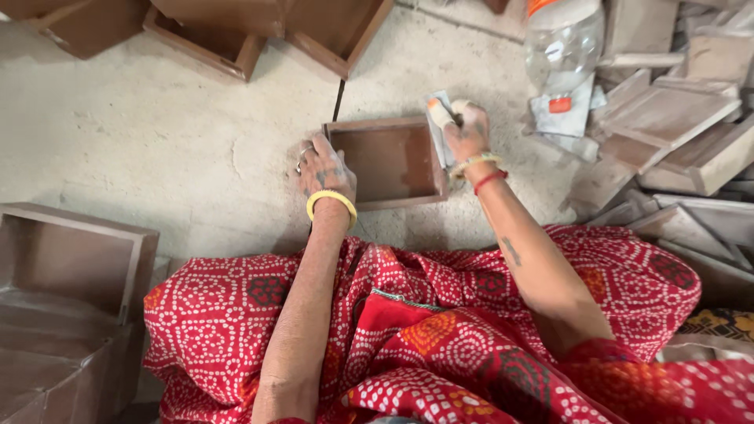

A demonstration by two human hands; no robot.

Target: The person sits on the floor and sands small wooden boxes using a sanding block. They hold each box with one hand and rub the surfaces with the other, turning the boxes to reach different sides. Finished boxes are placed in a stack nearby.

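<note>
A small open wooden box (390,161), brown and shallow, lies on the concrete floor in front of me. My left hand (324,169) rests flat on the box's left wall, fingers spread, with a yellow bangle at the wrist. My right hand (463,129) is closed around a thin dark tool and a piece of pale, folded sandpaper-like sheet (438,110) at the box's upper right corner. That wrist carries a pale bangle and a red one. My lap is covered by red patterned cloth (440,330).
Similar wooden boxes stand at the top (212,35) and at the lower left (71,259). A heap of wooden trays and slats (675,118) fills the right side. A clear plastic bottle (561,39) with an orange label stands at the upper right, on a paper packet.
</note>
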